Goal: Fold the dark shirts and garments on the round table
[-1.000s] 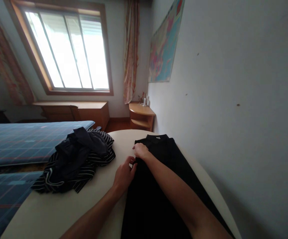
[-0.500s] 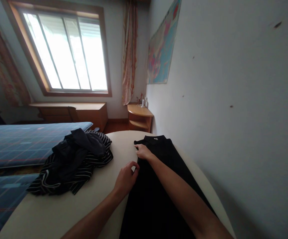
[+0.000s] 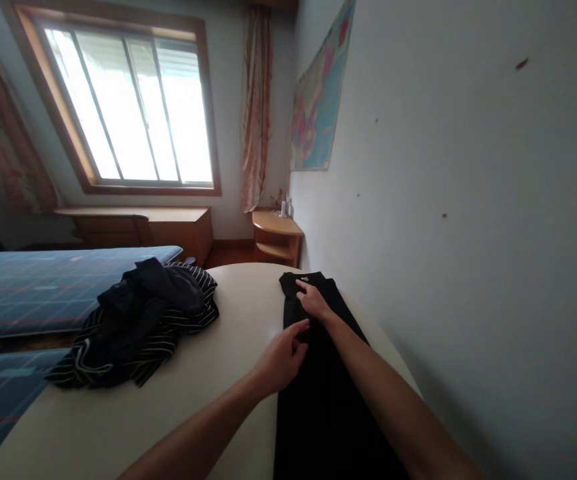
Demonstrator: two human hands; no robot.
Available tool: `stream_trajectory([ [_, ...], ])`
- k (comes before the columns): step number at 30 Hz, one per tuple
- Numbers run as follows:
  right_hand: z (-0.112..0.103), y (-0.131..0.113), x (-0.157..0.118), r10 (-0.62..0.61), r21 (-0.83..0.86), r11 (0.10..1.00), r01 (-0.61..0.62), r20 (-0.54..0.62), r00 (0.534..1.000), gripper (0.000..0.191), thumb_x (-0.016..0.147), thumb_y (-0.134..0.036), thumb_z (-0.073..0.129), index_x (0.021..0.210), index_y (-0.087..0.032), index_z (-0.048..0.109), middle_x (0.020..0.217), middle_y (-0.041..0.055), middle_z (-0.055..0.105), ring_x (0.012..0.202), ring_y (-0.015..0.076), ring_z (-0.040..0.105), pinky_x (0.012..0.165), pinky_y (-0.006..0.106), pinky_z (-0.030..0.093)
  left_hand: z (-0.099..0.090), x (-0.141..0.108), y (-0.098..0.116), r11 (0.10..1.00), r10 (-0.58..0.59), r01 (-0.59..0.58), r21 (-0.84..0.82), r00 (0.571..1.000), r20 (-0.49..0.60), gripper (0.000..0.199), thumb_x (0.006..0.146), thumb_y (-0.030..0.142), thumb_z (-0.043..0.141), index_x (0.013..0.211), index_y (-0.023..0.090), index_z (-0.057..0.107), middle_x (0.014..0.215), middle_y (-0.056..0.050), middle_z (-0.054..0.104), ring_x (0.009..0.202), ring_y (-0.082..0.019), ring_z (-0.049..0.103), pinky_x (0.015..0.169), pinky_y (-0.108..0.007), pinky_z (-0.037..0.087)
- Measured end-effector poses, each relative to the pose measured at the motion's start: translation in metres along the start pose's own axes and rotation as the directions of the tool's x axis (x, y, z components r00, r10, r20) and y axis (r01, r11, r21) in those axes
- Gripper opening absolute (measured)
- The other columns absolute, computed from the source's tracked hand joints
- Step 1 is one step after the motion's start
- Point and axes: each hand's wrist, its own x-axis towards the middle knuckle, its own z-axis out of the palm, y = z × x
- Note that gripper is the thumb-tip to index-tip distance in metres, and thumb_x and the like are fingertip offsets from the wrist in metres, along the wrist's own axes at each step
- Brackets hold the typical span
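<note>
A long black garment lies lengthwise on a cream round-ended table, with a small pale label at its far end. Its left side is turned inward in a narrow fold near the top. My right hand rests on the cloth just below the label, index finger stretched out and thumb apart. Closer to me, my left hand is over the garment's left edge, fingers extended and thumb spread from them. No cloth shows clearly pinched in either hand.
A heap of dark and white-striped clothes sits on the table's left side. Beyond it are blue checked mattresses. A white wall runs close along the right. A small corner shelf and a desk stand farther back.
Both hands have moved right from the garment's left edge, and that edge is now folded inward. The fingers, earlier curled at the edge, have straightened. The camera view has shifted slightly.
</note>
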Motion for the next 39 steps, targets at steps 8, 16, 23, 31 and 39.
stream_trajectory([
  [8,-0.02,0.035,-0.034,-0.061,-0.043,0.997,0.06,-0.026,0.998,0.039,0.084,-0.013,0.052,0.121,-0.015,0.067,0.139,0.0121,0.056,0.092,0.0145,0.067,0.093,0.029,0.05,0.02,-0.028,-0.008,0.895,0.046,-0.166,0.414,0.958,0.284,0.067,0.091,0.03,0.054,0.153,0.019,0.031,0.162,-0.011,0.021,0.149,-0.029,0.016,0.12,-0.049,0.023],
  [16,-0.047,0.046,-0.058,-0.192,-0.166,0.96,0.224,0.189,0.963,0.035,0.089,-0.016,0.045,0.112,-0.019,0.071,0.118,0.005,0.069,0.114,0.0178,0.06,0.107,0.031,0.039,0.012,-0.033,-0.027,0.835,0.037,-0.225,0.502,0.933,0.357,0.067,0.096,0.043,0.047,0.154,0.018,0.027,0.163,-0.012,0.009,0.15,-0.029,0.007,0.121,-0.047,0.018],
  [23,-0.022,0.05,-0.055,-0.265,-0.22,0.908,0.357,0.358,0.896,0.046,0.095,-0.025,0.036,0.134,-0.011,0.058,0.147,0.0137,0.047,0.136,0.0215,0.042,0.118,0.038,0.025,-0.026,-0.021,-0.06,0.767,0.058,-0.308,0.563,0.907,0.417,0.064,0.098,0.045,0.044,0.154,0.02,0.027,0.164,-0.009,0.01,0.15,-0.029,0.008,0.121,-0.047,0.017],
  [31,0.016,0.034,-0.035,-0.224,-0.382,0.872,0.306,0.243,0.944,0.05,0.094,-0.023,0.04,0.141,-0.01,0.05,0.152,0.0147,0.041,0.142,0.0266,0.035,0.119,0.045,0.021,-0.074,-0.007,-0.06,0.672,0.01,-0.284,0.684,0.927,0.375,0.051,0.097,0.037,0.047,0.145,0.018,0.045,0.159,-0.011,0.03,0.146,-0.029,0.027,0.118,-0.046,0.026],
  [39,0.006,0.026,-0.046,-0.482,-0.253,0.838,0.483,0.07,0.874,0.031,0.08,-0.022,0.062,0.11,-0.019,0.066,0.111,0.0084,0.069,0.112,0.0229,0.059,0.106,0.041,0.037,-0.092,-0.073,-0.021,0.721,-0.101,-0.106,0.685,0.962,0.255,0.033,0.096,0.041,0.046,0.12,0.024,0.063,0.12,-0.008,0.064,0.109,-0.025,0.06,0.095,-0.038,0.046],
])
